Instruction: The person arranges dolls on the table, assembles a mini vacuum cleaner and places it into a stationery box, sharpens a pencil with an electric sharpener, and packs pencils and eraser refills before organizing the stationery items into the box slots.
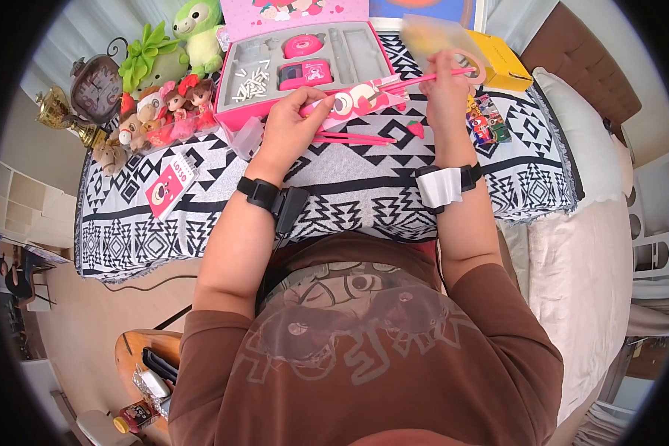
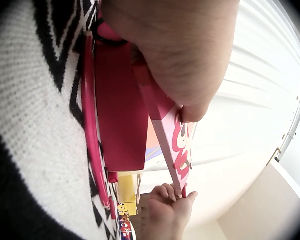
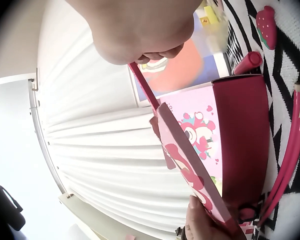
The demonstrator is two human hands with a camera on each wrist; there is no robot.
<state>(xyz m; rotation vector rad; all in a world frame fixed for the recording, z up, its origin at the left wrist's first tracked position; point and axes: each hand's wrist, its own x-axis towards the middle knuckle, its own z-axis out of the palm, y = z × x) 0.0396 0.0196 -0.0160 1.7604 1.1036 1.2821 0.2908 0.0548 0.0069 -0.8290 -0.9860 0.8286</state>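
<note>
My left hand (image 1: 293, 123) grips one end of a slim pink cardboard box (image 1: 358, 104) printed with a cartoon bear, thumb lying on its printed face. At the other end, my right hand (image 1: 446, 97) pinches a thin pink pencil (image 3: 146, 89) that sticks out of the box. Below the slim box, a few more pink pencils (image 1: 360, 139) lie on the patterned cloth (image 1: 349, 178). Beside them is a strawberry-shaped piece (image 1: 416, 131). Behind my hands stands an open pink gift box (image 1: 234, 116) with a grey moulded insert.
In the gift box are a pink round item (image 1: 302, 46), a pink square item (image 1: 316, 72) and small white sticks (image 1: 251, 85). Plush toys (image 1: 201, 33), dolls (image 1: 175, 104) and a clock (image 1: 97, 88) stand left. A Lotso notepad (image 1: 169, 189) lies in front; a yellow box (image 1: 502, 63) stands right.
</note>
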